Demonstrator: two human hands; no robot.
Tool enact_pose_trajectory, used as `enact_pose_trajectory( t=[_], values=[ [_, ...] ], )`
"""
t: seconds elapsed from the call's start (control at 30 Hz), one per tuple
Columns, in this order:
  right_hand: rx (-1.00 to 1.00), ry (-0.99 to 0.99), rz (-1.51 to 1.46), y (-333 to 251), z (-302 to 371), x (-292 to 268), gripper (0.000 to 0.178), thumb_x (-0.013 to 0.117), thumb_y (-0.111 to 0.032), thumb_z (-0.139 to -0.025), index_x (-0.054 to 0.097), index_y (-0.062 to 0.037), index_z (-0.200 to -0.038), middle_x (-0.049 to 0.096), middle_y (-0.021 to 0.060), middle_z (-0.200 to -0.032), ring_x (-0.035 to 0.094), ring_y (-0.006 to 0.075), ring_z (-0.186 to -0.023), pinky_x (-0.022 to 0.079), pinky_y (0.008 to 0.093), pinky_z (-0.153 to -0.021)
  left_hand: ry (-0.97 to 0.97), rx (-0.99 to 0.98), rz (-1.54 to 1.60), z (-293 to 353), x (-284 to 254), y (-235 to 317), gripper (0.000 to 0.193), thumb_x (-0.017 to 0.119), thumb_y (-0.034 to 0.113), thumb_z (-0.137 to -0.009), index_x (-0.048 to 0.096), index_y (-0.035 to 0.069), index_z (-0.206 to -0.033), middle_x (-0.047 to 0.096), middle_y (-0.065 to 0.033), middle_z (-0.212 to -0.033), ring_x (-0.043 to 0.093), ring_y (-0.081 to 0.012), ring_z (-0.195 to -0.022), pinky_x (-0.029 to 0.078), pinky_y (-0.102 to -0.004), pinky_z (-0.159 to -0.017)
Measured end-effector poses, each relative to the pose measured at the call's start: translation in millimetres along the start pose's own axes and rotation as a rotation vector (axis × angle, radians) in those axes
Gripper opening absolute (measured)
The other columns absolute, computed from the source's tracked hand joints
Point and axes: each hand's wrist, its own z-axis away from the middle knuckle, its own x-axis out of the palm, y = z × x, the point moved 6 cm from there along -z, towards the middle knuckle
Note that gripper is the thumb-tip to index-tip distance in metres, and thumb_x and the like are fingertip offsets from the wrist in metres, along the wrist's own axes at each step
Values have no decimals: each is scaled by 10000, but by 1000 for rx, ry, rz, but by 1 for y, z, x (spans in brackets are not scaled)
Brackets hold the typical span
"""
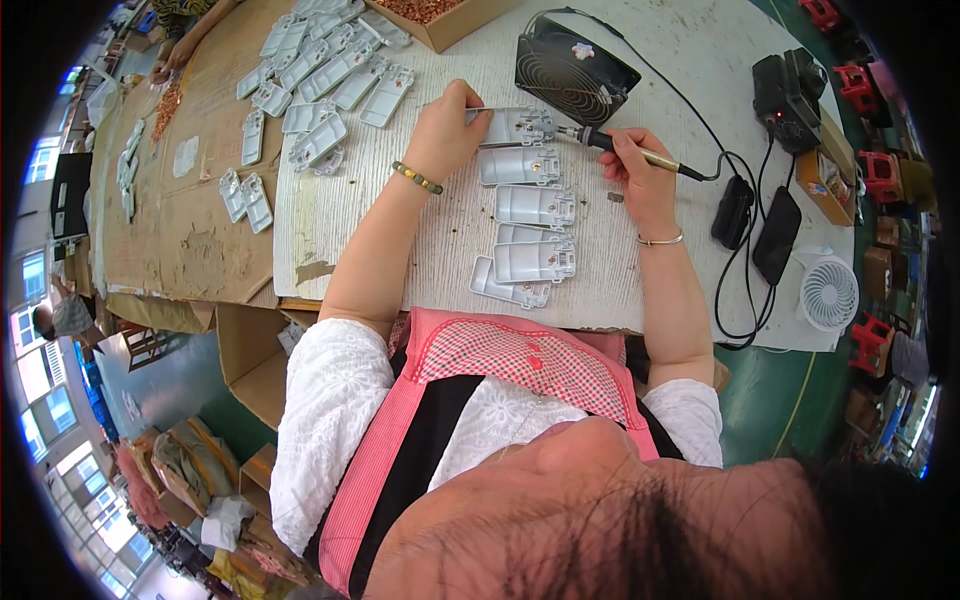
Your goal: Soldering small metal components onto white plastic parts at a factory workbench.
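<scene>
My left hand (447, 130) pinches the left end of a white plastic casing (512, 124), which lies at the far end of a column on the table. The fingers of my right hand (642, 178) are wrapped around a soldering iron (598, 139) with a black and gold handle. Its tip points left and meets the casing's right end, where small metal parts show; whether it touches them I cannot tell. Nearer to me lie several similar casings, such as a shallow white casing (525, 206), with little copper-coloured pieces at their right ends.
A black square fan (575, 75) stands beyond the casing. More casings (385, 97) are heaped at the far left, near a cardboard box (445, 32) of copper-coloured parts. A black powered unit (790, 105), cables, black adapters (776, 236) and a small white fan (828, 289) occupy the right. Another person's hand (178, 55) works far left.
</scene>
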Motion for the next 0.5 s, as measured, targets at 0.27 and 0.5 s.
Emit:
enact_pose_trajectory(
  t=[0.27, 0.5],
  values=[
    [-11, 5, -33, 2, -1, -2, 183, 570, -194, -839, 594, -18, -886, 605, 47, -683, 519, 64, -547, 402, 175, -507, -2, 4, -10, 0, -1, 2, 195, 598, 150, -791, 476, 9, -848, 575, -101, -710, 557, -163, -471, 438, -292, -485],
    [4, -27, -29, 2, 0, 0, 190, 572, -184, -835, 589, 1, -878, 593, 56, -670, 517, 75, -541, 420, 184, -508, 23, 45, -33, 2, -5, 10, 195, 605, 166, -781, 490, 27, -855, 587, -114, -749, 580, -244, -632, 450, -330, -595]
  ],
)
